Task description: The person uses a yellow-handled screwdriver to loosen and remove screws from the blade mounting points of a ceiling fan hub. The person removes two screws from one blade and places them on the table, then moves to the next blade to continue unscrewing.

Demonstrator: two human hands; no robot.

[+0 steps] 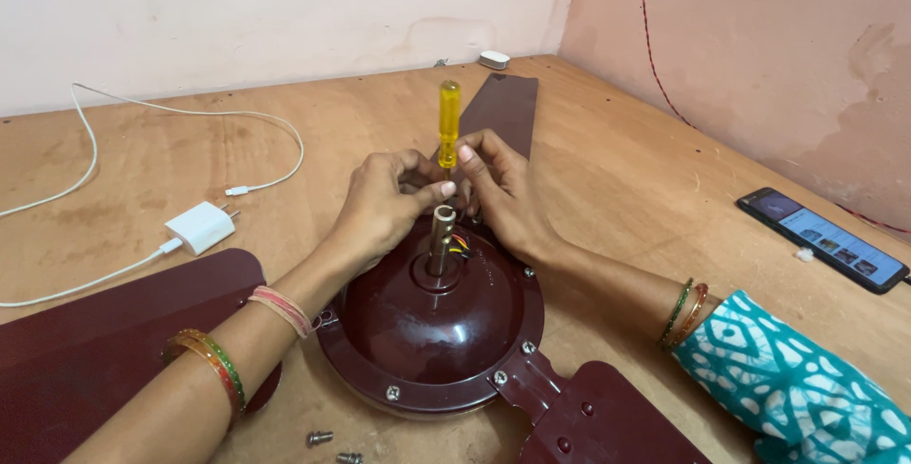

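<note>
A glossy maroon ceiling fan motor (432, 331), round and domed, lies on a scuffed brown wooden table (607, 151), and everything else sits around it. A short brass-coloured tube (441, 236) stands upright from the middle of the dome, with red, yellow and black wires (461, 245) showing just beside it. 3 flat maroon blades spread out from the motor: 1 far blade (508, 103) behind the hands, 1 blade (85, 341) to the near left and 1 blade (607, 421) to the near right.

The left hand (384, 208) and the right hand (503, 194) meet just above the tube, fingertips pinched together on the thin shaft of a screwdriver (448, 127) with a clear yellow plastic handle, which stands upright over the far edge of the motor. Both hands are closed on that shaft (the tip itself is hidden behind the fingers).

2 loose silver screws (332, 445) lie on the table just in front of the motor. Left of the motor rests a white square charger plug (199, 227) with its white cable (190, 113) looping away. Well to the right of the motor lies a black phone (821, 239), its screen lit.
</note>
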